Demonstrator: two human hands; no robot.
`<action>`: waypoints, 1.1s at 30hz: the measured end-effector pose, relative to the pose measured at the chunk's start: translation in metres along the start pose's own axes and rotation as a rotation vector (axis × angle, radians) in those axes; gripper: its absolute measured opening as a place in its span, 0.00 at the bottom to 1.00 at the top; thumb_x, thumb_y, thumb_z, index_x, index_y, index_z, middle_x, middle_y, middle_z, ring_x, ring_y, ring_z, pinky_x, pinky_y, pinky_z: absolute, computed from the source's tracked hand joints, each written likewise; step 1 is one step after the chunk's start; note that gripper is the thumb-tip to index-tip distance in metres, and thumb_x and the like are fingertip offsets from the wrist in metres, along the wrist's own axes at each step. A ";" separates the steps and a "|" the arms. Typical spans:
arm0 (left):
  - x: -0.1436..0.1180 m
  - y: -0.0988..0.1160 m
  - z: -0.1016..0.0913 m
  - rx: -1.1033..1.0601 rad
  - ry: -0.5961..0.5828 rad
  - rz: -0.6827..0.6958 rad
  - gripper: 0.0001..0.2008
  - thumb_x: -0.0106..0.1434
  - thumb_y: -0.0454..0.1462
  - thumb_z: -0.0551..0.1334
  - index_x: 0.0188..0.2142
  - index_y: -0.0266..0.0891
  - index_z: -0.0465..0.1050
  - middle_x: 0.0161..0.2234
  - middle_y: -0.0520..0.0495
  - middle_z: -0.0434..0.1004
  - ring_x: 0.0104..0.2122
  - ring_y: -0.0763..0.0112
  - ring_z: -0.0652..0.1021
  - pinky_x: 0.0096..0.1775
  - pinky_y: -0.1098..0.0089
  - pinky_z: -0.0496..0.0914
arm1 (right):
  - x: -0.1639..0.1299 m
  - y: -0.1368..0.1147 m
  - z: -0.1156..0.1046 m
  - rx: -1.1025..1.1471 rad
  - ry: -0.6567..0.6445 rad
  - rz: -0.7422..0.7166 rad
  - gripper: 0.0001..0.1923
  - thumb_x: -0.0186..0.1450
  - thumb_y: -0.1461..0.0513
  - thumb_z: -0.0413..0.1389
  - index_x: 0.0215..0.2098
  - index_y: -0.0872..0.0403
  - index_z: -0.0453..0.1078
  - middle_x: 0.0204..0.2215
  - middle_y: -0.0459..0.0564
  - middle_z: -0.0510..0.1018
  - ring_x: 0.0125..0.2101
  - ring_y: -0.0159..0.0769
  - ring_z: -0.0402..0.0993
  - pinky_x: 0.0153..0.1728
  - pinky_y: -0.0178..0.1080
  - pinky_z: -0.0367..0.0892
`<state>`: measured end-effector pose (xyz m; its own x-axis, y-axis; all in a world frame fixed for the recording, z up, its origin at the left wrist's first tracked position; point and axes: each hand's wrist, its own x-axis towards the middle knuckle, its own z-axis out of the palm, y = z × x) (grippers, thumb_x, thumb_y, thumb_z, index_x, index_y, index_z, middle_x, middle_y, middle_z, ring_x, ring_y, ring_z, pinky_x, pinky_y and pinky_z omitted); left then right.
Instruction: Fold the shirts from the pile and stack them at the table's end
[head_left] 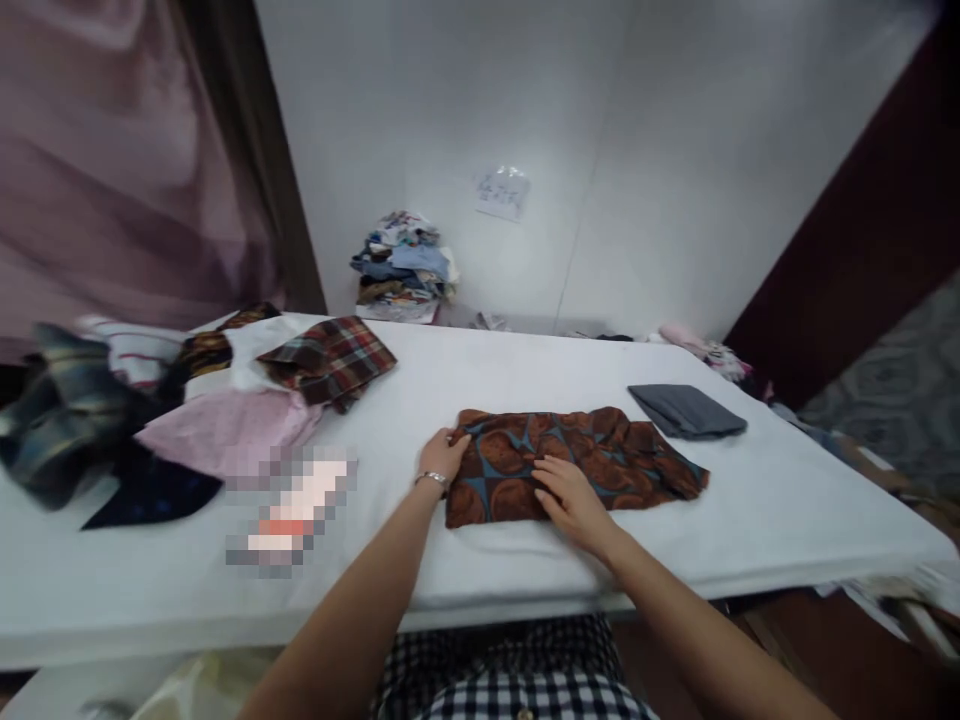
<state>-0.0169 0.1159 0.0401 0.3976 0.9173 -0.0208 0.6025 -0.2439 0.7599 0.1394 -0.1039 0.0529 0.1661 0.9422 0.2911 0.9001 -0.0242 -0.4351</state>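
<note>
Left hand [442, 455] fingers pinching brown patterned cloth [600, 455] edge, right hand [570, 495] fingers spread flat on it

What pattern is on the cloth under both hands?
Brown circles on teal cloth, seen in the head view.

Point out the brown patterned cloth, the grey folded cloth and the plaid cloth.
brown patterned cloth [600, 455], head view, middle of its top.
grey folded cloth [686, 410], head view, centre.
plaid cloth [334, 358], head view, centre.

Your arms are bare to the lower frame edge; a thin silver bracelet [433, 481] circles your left wrist, and your black-and-white checked shirt [510, 670] shows at bottom centre.
</note>
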 end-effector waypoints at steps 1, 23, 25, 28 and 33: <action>0.001 0.000 0.000 0.008 0.000 0.003 0.15 0.62 0.45 0.59 0.43 0.39 0.73 0.45 0.42 0.79 0.45 0.60 0.77 0.45 0.68 0.68 | -0.003 -0.001 0.002 -0.020 -0.049 0.042 0.21 0.66 0.58 0.50 0.56 0.53 0.70 0.59 0.56 0.68 0.62 0.46 0.59 0.62 0.54 0.53; -0.001 0.019 -0.038 0.188 0.054 0.076 0.25 0.57 0.38 0.64 0.55 0.42 0.63 0.49 0.44 0.77 0.48 0.61 0.78 0.48 0.67 0.71 | 0.007 -0.040 0.013 0.163 -0.149 0.025 0.29 0.64 0.55 0.56 0.61 0.52 0.63 0.65 0.58 0.59 0.66 0.52 0.48 0.64 0.58 0.43; 0.002 0.009 -0.058 0.271 0.084 0.054 0.26 0.57 0.39 0.64 0.55 0.42 0.63 0.48 0.42 0.78 0.46 0.57 0.78 0.46 0.64 0.71 | 0.010 -0.048 0.017 0.321 -0.104 -0.011 0.28 0.63 0.56 0.56 0.60 0.52 0.64 0.65 0.56 0.59 0.66 0.48 0.49 0.64 0.55 0.46; 0.001 -0.008 -0.078 0.376 0.077 -0.013 0.27 0.56 0.38 0.64 0.55 0.41 0.63 0.46 0.40 0.79 0.44 0.53 0.79 0.45 0.62 0.71 | 0.019 -0.055 0.030 0.709 -0.036 0.078 0.26 0.62 0.55 0.57 0.57 0.52 0.68 0.61 0.55 0.65 0.62 0.44 0.59 0.62 0.50 0.54; 0.000 -0.002 -0.087 0.321 0.072 -0.048 0.27 0.53 0.36 0.66 0.53 0.38 0.65 0.47 0.39 0.78 0.46 0.55 0.78 0.47 0.63 0.71 | 0.045 -0.058 0.037 1.356 -0.077 0.326 0.30 0.58 0.51 0.62 0.56 0.50 0.66 0.58 0.54 0.70 0.57 0.44 0.67 0.57 0.51 0.62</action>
<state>-0.0784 0.1438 0.0956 0.3204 0.9473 0.0027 0.8115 -0.2759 0.5152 0.0798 -0.0477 0.0600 0.2278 0.9737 -0.0097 -0.2688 0.0533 -0.9617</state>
